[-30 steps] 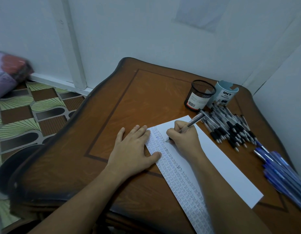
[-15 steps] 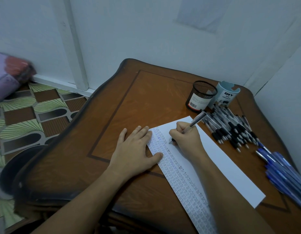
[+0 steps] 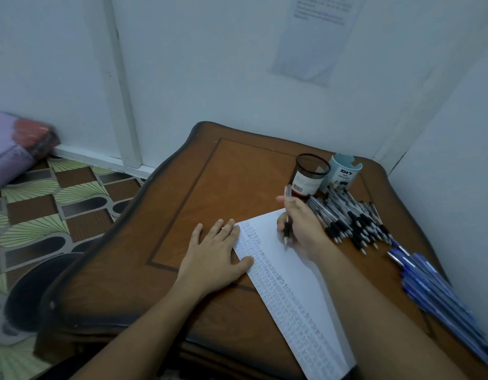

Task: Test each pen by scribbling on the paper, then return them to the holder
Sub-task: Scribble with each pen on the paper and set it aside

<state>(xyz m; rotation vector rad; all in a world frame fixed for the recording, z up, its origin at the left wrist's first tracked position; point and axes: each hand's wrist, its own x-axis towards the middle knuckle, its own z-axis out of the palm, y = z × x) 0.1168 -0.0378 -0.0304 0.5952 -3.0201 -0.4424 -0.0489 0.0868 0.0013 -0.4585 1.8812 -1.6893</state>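
A long white paper (image 3: 297,259) lies slantwise on the brown table (image 3: 210,182), its left strip filled with small scribbles. My left hand (image 3: 215,256) rests flat on the table, fingers and thumb touching the paper's left edge. My right hand (image 3: 303,229) grips a black-and-clear pen (image 3: 287,215), held nearly upright, tip down just above the paper's far end. A black mesh holder (image 3: 310,174) stands at the back right, with nothing visible inside it. A heap of black pens (image 3: 349,218) lies in front of it.
A pale blue cup marked DIY (image 3: 344,172) stands beside the mesh holder. Several blue pens (image 3: 440,292) lie along the table's right edge near the wall. Patterned floor (image 3: 40,204) and a purple cushion (image 3: 10,149) are to the left.
My right hand has lifted from its writing position and moved right toward the pen heap, swinging the pen from slanted to nearly upright. My left hand stays on the paper's edge.
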